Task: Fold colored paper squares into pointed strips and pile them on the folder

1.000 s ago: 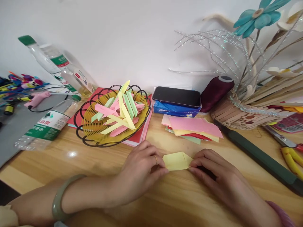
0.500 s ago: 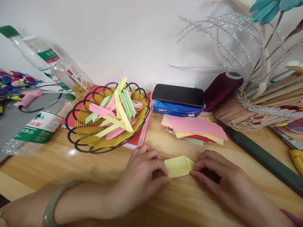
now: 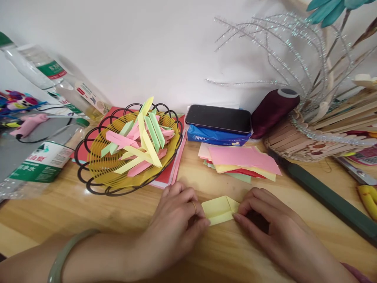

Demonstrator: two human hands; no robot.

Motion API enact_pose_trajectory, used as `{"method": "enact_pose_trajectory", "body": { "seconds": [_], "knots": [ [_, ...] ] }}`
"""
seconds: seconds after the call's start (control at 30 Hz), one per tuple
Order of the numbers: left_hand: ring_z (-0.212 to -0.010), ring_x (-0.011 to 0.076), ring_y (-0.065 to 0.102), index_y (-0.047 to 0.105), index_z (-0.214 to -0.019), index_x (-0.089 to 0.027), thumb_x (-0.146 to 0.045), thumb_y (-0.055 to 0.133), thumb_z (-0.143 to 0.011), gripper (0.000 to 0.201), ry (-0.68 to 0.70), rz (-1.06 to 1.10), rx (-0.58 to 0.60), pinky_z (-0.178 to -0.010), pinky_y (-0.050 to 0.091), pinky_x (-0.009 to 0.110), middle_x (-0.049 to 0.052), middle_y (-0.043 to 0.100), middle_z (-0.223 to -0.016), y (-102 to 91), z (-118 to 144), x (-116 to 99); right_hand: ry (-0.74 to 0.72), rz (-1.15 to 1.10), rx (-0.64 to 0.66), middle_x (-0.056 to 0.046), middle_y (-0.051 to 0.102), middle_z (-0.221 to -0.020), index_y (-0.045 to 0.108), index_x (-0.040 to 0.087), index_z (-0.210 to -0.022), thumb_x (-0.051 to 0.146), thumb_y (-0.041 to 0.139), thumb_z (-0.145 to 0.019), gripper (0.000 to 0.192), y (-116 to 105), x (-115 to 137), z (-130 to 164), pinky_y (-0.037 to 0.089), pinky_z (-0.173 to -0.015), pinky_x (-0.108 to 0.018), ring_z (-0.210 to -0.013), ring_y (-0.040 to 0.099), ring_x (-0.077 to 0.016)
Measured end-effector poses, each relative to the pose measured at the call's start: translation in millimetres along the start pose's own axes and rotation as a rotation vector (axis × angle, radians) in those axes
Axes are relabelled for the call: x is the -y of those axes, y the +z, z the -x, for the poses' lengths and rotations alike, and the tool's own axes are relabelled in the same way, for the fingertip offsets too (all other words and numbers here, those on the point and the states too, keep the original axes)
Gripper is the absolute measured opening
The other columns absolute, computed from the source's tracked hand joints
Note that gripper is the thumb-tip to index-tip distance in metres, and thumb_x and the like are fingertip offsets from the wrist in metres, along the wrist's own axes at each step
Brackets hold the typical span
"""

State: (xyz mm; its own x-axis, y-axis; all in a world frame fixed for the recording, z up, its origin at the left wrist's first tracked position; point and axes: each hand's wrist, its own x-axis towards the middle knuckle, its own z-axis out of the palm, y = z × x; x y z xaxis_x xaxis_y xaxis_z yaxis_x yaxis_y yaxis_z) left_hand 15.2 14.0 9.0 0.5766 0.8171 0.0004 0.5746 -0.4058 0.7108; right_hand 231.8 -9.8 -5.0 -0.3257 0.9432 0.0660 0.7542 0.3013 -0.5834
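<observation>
A small yellow sheet of paper (image 3: 219,209) lies low over the wooden table, its right end folded to a point and a strip along its near edge turned up. My left hand (image 3: 179,224) pinches its left end between thumb and fingers; a ring and a green bangle show on that arm. At the pointed right end, my right hand (image 3: 265,224) is closed on the paper with thumb and forefinger. Just beyond sits a stack of coloured paper (image 3: 243,157), pink on top. To the left, folded paper strips (image 3: 150,137) fill a yellow woven basket (image 3: 98,165) with black loops.
A black phone (image 3: 219,118) rests on a blue tissue pack (image 3: 215,135). Beside it are a dark red thread cone (image 3: 272,112) and a wooden-stick basket (image 3: 294,145). A dark green bar (image 3: 326,196) lies at right, near yellow-handled scissors (image 3: 368,198). Plastic bottles (image 3: 44,161) stand left.
The paper's near edge now shows a clearer turned-up strip along its length. Both hands keep their hold on the paper. The whole view has shifted slightly.
</observation>
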Motion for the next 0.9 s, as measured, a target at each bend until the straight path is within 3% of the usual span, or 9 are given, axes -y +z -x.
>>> {"method": "enact_pose_trajectory", "body": {
  "seconds": [0.17, 0.9],
  "knots": [
    [-0.081, 0.0163, 0.042, 0.056, -0.067, -0.017, -0.012, 0.061, -0.076, 0.012, -0.069, -0.065, 0.005, -0.073, 0.031, 0.031, -0.002, 0.052, -0.073, 2.4, -2.2, -2.4, 0.01, 0.044, -0.021, -0.001, 0.051, -0.072, 0.049, 0.022, -0.07, 0.023, 0.046, -0.085, 0.015, -1.2, 6.8, -0.6, 0.043, -0.058, -0.029, -0.069, 0.051, -0.0163],
    [-0.083, 0.0179, 0.042, 0.055, -0.066, -0.017, -0.012, 0.061, -0.073, 0.011, -0.056, -0.126, 0.029, -0.072, 0.03, 0.031, -0.001, 0.053, -0.074, 4.4, -2.3, 0.0, -0.057, 0.059, -0.073, -0.002, 0.05, -0.071, 0.047, 0.021, -0.07, 0.021, 0.045, -0.086, 0.016, 3.3, 6.1, 1.1, 0.042, -0.057, -0.03, -0.068, 0.049, -0.0168]
  ]
}}
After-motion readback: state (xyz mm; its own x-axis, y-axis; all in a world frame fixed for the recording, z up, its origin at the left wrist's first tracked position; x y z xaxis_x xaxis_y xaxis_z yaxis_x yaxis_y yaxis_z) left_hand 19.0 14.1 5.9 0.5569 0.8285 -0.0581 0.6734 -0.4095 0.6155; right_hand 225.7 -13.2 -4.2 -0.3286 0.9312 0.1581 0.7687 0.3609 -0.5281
